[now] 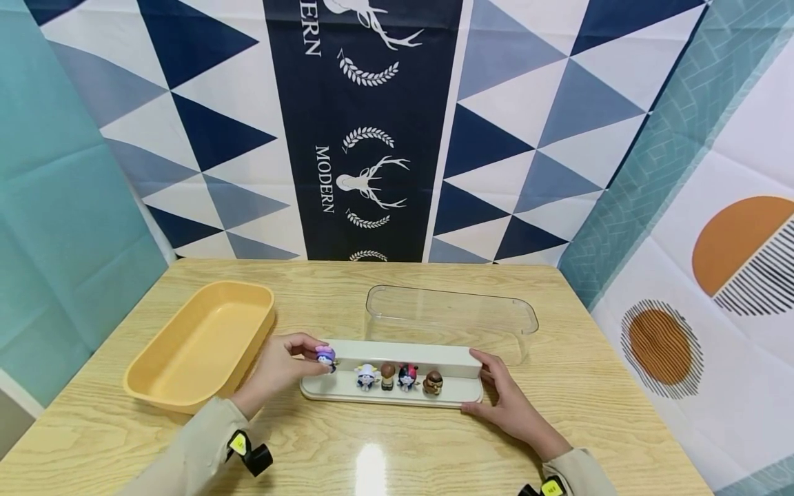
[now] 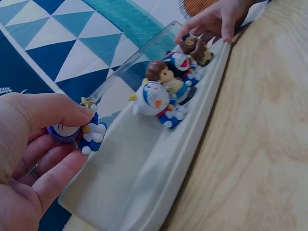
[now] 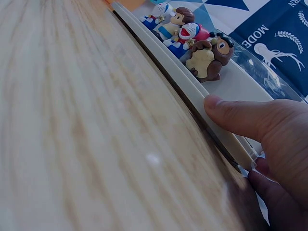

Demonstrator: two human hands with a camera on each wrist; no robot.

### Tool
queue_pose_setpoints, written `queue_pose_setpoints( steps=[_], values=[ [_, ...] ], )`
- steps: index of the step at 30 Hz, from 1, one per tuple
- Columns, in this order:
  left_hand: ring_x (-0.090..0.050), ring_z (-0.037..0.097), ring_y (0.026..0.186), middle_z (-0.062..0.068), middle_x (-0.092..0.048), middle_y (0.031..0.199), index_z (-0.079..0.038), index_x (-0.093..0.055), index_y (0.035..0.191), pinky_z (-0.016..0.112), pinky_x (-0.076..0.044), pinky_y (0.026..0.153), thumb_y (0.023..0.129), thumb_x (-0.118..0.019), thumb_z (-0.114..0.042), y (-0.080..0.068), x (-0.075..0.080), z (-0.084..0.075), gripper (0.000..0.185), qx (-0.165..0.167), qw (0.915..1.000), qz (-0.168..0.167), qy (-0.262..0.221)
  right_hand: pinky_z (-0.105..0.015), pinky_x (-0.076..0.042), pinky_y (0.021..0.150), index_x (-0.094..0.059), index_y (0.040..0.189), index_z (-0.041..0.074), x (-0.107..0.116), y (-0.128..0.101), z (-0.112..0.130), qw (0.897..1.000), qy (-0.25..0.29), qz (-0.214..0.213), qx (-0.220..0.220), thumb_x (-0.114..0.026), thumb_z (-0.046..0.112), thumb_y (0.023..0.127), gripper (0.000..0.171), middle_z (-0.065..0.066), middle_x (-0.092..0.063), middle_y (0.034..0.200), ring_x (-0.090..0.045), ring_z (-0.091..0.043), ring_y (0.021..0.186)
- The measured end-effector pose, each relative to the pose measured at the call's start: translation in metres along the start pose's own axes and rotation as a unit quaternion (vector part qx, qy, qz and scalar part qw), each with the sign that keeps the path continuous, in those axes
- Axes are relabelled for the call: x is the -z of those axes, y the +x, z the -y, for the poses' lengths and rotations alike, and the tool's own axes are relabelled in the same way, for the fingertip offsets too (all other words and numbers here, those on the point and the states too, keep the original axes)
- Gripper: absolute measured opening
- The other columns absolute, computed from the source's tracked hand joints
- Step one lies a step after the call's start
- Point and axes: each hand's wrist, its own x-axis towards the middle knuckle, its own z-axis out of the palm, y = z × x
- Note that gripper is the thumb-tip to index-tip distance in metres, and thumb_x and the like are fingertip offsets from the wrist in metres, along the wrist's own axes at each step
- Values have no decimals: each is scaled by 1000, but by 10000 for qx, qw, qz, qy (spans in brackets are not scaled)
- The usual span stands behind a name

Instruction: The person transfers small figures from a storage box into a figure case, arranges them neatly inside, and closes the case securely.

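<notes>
My left hand pinches a small figurine with a purple hat and a blue body between thumb and fingers. It holds the figurine over the left end of a long white stepped display base. My right hand grips the right end of that base, its thumb at the front edge. On the lower step stand more figurines in a row: one with a white horned hat, one with brown hair, one in a red-and-black hood, and a brown animal-like one nearest my right hand.
A clear plastic cover lies just behind the base. To the left, close by my left forearm, stands a yellow tray. Everything sits on a wood-grain table, with patterned cloth hanging along its back and sides.
</notes>
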Motion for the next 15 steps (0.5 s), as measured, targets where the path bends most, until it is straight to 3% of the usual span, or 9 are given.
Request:
queue_pose_setpoints(
  steps=[9, 15],
  values=[
    [-67, 13, 77, 11, -72, 90, 4, -73, 93, 25, -57, 69, 69, -86, 4, -7, -13, 13, 27, -160, 9998, 85, -83, -47, -37, 108, -31, 153, 10, -1, 1, -3, 10000, 27, 5, 44, -85, 14, 79, 92, -15, -38, 144, -46, -37, 130],
    [-66, 12, 75, 10, -71, 87, 3, -73, 89, 26, -58, 68, 67, -85, 8, -11, -22, 17, 25, -417, 9990, -141, -18, -46, -38, 108, -31, 152, 10, 0, 1, -4, 9999, 9, -15, 101, -86, 13, 79, 92, -14, -38, 143, -47, -36, 129]
  ],
)
